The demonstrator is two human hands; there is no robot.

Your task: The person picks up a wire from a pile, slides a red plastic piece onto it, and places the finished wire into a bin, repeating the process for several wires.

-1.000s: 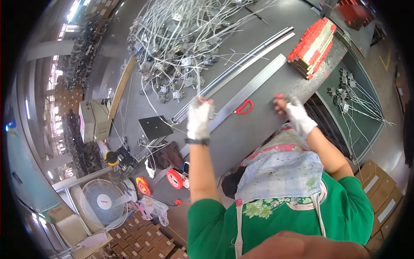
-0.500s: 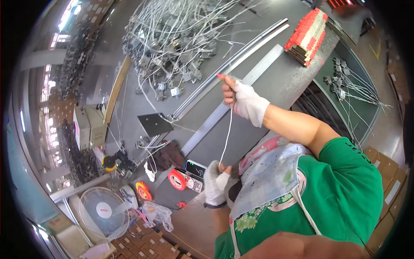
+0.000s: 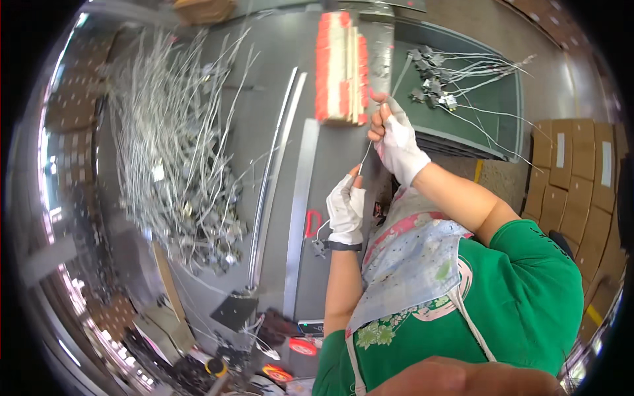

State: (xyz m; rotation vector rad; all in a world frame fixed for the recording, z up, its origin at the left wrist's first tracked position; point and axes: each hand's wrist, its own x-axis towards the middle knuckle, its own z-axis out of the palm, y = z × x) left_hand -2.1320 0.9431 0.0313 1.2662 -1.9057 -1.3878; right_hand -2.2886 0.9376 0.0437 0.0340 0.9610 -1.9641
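Observation:
A thin white cable point(image 3: 364, 158) runs between my hands, which both wear white fingerless gloves. My left hand point(image 3: 347, 208) pinches it between thumb and fingers. Higher and to the right, my right hand point(image 3: 399, 146) is closed on the same cable, whose end shows past my fingertips. Beside my left wrist a small grey metal part point(image 3: 319, 248) hangs, with white cable leading up toward the glove. Close to that, a red looped handle point(image 3: 312, 224) lies on the table.
A large heap of white cables point(image 3: 158, 99) with grey metal parts covers the left of the table. Metal rails point(image 3: 272, 178) lie lengthwise. A stack of red-ended strips point(image 3: 340, 69) stands ahead. The green bin point(image 3: 492, 115) holds cabled parts; cartons point(image 3: 571, 171) stand at right.
My view has turned to the right. My hands, wide apart on the cable before, are now close together near the red-ended stack. The small metal part by my left wrist has come into view.

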